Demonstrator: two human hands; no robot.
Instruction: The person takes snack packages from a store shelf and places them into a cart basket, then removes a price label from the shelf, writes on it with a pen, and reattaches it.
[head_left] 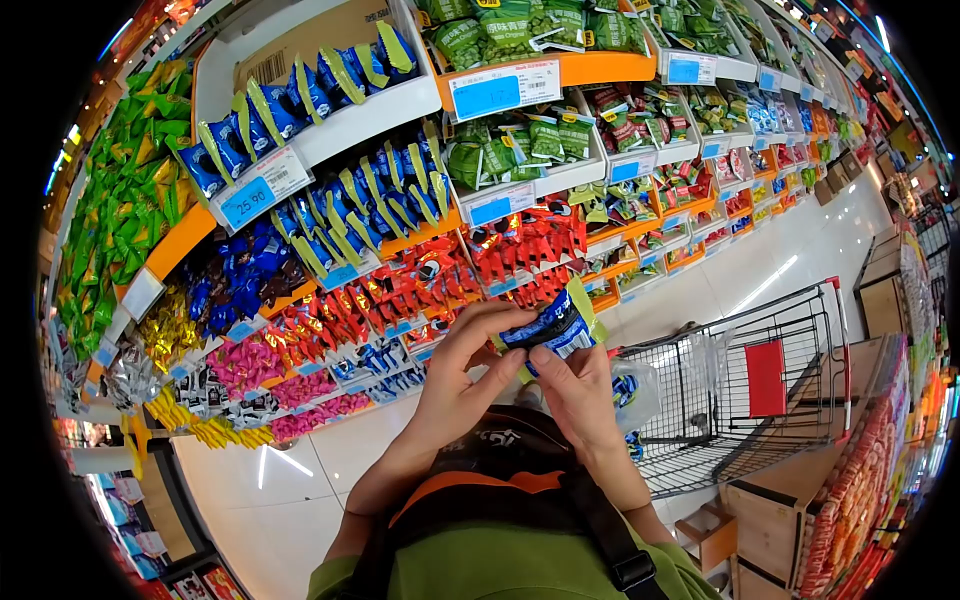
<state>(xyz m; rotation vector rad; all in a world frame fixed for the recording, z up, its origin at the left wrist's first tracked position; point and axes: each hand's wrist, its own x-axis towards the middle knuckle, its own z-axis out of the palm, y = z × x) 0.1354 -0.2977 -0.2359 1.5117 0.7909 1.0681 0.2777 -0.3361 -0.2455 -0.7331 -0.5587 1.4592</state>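
left hand (463, 370) + right hand (582, 392) | packet (562, 325) held: 1 | red cart panel (767, 380): 1

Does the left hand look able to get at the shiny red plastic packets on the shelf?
Probably yes: nothing visible blocks the left hand from the red packets beyond it, though it and the right hand hold a blue-and-green plastic packet.

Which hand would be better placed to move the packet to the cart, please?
Probably the right hand: it holds the packet and is nearer the cart. The left hand also holds the packet but is farther off.
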